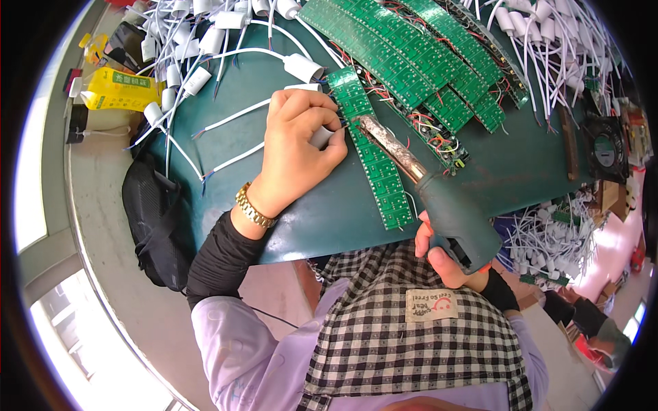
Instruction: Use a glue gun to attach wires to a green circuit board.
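1. Under my left hand [296, 147] lies a green board strip [370, 154]; the hand is closed, pinching a white socket [321, 136] and its wire ends against the strip's left edge.
2. My right hand [445, 257] is wrapped around the teal grip of a soldering iron [425, 185], whose crusted tip reaches up to the strip just beside my left fingertips.
3. To do this joint well, I judge the wire ends must sit flat on the pad and stay motionless while the tip touches, with my left fingers kept clear of the hot metal.
4. The tip and my fingers are very near each other; that is the tight spot.
5. Beyond my left hand, more white sockets [199, 41] and wires crowd the mat [329, 219], and a yellow bottle [116, 89] lies farther left.
6. Beyond my right hand, stacked green boards [418, 55] with red wires fill the far side.
7. Open mat lies right of the iron and between my wrists; the near edge of the mat runs just under both forearms.
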`<move>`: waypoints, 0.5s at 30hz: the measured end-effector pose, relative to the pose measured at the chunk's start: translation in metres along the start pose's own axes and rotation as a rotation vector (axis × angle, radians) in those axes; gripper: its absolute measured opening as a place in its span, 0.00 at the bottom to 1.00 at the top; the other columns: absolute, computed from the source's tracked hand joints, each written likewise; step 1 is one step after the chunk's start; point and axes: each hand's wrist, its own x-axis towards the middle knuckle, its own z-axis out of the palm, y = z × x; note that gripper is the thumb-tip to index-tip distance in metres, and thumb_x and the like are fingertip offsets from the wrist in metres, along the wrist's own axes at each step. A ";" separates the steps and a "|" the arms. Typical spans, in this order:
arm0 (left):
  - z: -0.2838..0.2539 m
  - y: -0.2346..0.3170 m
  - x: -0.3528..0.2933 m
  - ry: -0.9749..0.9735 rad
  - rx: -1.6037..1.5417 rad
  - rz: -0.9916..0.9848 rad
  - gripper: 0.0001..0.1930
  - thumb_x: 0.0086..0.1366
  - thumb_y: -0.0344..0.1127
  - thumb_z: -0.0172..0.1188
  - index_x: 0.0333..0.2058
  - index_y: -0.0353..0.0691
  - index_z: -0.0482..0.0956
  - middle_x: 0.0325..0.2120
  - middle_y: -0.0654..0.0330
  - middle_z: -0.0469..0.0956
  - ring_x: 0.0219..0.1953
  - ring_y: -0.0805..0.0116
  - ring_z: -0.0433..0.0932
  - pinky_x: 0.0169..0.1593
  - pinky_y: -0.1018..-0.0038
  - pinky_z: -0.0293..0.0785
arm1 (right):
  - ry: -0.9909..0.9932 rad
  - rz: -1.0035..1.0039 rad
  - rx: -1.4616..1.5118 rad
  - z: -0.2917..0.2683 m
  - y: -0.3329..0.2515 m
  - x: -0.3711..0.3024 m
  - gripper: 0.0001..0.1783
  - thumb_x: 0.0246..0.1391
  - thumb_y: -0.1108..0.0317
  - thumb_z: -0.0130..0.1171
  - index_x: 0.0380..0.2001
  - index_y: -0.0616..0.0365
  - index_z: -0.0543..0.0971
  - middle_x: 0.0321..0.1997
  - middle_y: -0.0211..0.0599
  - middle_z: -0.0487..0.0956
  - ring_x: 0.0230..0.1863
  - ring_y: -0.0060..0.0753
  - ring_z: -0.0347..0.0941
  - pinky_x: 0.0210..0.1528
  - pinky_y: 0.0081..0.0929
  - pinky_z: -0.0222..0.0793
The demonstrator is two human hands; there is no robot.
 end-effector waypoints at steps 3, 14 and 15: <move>0.000 0.001 0.003 0.000 0.012 0.006 0.08 0.39 0.22 0.62 0.20 0.41 0.73 0.29 0.64 0.74 0.35 0.62 0.69 0.41 0.70 0.64 | 0.086 -0.036 -0.108 0.001 0.022 -0.012 0.23 0.53 0.61 0.54 0.47 0.64 0.65 0.26 0.37 0.71 0.26 0.28 0.69 0.28 0.25 0.67; 0.002 0.004 0.001 0.005 0.055 0.015 0.08 0.38 0.22 0.61 0.19 0.40 0.73 0.28 0.64 0.73 0.34 0.63 0.69 0.40 0.71 0.64 | 0.016 -0.004 -0.260 0.001 -0.013 0.009 0.12 0.52 0.62 0.52 0.25 0.61 0.71 0.24 0.35 0.73 0.24 0.24 0.69 0.28 0.22 0.66; 0.002 0.004 0.000 -0.011 0.070 -0.016 0.08 0.38 0.22 0.61 0.19 0.40 0.73 0.29 0.64 0.74 0.36 0.62 0.69 0.42 0.70 0.65 | 0.004 0.017 -0.238 0.000 -0.012 0.007 0.13 0.52 0.61 0.53 0.30 0.62 0.71 0.25 0.36 0.72 0.25 0.25 0.69 0.28 0.23 0.67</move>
